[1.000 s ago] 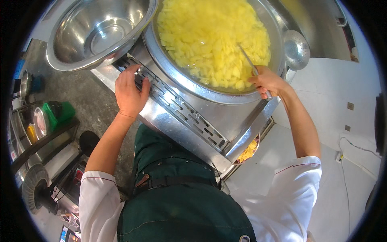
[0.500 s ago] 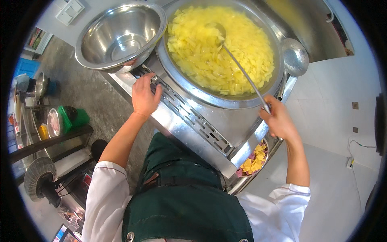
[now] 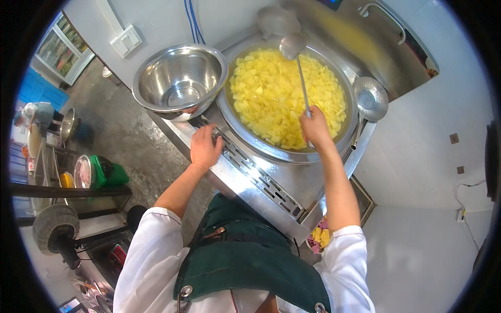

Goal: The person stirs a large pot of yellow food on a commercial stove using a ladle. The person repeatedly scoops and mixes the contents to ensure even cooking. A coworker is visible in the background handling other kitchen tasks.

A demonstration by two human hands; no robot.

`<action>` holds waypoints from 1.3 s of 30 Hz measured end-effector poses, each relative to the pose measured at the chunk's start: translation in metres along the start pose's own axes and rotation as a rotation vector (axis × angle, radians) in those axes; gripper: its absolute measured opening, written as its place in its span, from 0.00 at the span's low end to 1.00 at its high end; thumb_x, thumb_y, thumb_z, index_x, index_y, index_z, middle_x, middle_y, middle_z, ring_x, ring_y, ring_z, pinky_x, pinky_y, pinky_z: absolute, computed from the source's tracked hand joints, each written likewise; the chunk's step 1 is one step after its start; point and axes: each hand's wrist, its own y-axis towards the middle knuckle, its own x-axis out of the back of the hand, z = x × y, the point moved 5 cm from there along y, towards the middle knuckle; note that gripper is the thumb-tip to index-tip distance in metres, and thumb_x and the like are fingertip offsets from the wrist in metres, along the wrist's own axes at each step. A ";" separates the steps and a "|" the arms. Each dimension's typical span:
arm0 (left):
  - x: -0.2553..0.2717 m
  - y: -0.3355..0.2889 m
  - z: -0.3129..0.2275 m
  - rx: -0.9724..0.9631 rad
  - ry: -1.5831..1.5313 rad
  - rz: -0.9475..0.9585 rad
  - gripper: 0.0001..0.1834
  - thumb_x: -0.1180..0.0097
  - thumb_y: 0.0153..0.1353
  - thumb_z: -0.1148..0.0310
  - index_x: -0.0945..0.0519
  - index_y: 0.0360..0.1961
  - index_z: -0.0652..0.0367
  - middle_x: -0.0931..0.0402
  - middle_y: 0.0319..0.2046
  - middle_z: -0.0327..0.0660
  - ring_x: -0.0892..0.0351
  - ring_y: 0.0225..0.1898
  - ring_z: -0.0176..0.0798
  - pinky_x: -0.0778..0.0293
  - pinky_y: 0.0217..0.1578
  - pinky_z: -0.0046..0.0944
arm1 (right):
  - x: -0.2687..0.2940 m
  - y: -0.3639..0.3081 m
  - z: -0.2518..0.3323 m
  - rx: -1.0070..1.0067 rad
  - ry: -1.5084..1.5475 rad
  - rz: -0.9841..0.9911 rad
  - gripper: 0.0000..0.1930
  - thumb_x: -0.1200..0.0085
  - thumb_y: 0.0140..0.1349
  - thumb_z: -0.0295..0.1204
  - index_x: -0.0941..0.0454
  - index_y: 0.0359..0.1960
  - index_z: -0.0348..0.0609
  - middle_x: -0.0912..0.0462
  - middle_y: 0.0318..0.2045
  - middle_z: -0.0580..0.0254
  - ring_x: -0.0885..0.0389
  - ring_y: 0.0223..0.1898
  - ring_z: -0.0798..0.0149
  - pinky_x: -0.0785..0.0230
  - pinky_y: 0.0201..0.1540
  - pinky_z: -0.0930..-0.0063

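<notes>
My right hand (image 3: 316,128) is closed round the handle of a long metal ladle (image 3: 302,78), above the near right part of a big wok (image 3: 245,136). The ladle's bowl is raised by the wok's far rim. Yellow chunks (image 3: 282,99), which look like cut potato, fill the wok in liquid. My left hand (image 3: 205,147) lies on the slotted metal strip (image 3: 255,179) along the stove's front, fingers forward and thumb apart, holding nothing. Beyond it, an empty steel bowl (image 3: 180,78) stands left of the wok.
A perforated skimmer (image 3: 371,99) lies at the wok's right side. The steel backsplash (image 3: 355,41) rises behind, with a tap (image 3: 389,18) at the far right. Pink and yellow pieces (image 3: 319,237) sit low beside the stove's near corner. A shelf (image 3: 73,192) and a fan (image 3: 55,229) stand left.
My right hand has moved left and forward over the wok. The ladle's bowl has come up out of the yellow chunks to the far rim. My left hand stays on the strip; the view has shifted.
</notes>
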 end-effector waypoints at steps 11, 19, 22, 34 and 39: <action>0.000 -0.003 0.002 -0.004 -0.022 -0.019 0.20 0.39 0.60 0.66 0.25 0.53 0.59 0.22 0.44 0.48 0.24 0.49 0.56 0.30 0.52 0.52 | -0.039 0.006 0.050 0.173 -0.167 0.195 0.16 0.49 0.62 0.25 0.28 0.50 0.32 0.17 0.30 0.44 0.16 0.25 0.49 0.25 0.28 0.56; 0.001 0.000 0.001 -0.003 -0.042 -0.032 0.22 0.39 0.60 0.67 0.26 0.55 0.59 0.22 0.46 0.49 0.24 0.50 0.58 0.30 0.53 0.53 | -0.012 0.036 0.044 0.298 -1.020 0.024 0.18 0.50 0.63 0.22 0.28 0.56 0.33 0.14 0.39 0.34 0.13 0.42 0.37 0.20 0.43 0.47; 0.000 -0.001 0.004 0.021 -0.028 -0.030 0.23 0.39 0.60 0.67 0.26 0.55 0.59 0.22 0.47 0.50 0.24 0.50 0.58 0.29 0.53 0.53 | -0.028 0.021 0.023 0.428 -1.208 0.005 0.21 0.50 0.64 0.22 0.29 0.58 0.28 0.13 0.32 0.41 0.10 0.35 0.45 0.18 0.35 0.53; 0.000 -0.005 0.005 -0.031 -0.018 -0.047 0.20 0.39 0.61 0.67 0.26 0.54 0.59 0.22 0.45 0.48 0.24 0.49 0.56 0.28 0.52 0.52 | 0.019 -0.050 -0.018 0.589 -1.446 0.233 0.27 0.49 0.63 0.24 0.32 0.64 0.27 0.12 0.30 0.46 0.10 0.31 0.47 0.18 0.33 0.55; -0.003 -0.007 0.009 -0.013 -0.068 -0.037 0.18 0.39 0.62 0.68 0.25 0.52 0.58 0.22 0.43 0.48 0.23 0.48 0.56 0.28 0.51 0.52 | 0.097 -0.104 -0.004 0.469 -1.568 0.241 0.34 0.50 0.60 0.21 0.38 0.72 0.35 0.14 0.26 0.43 0.12 0.31 0.43 0.19 0.34 0.48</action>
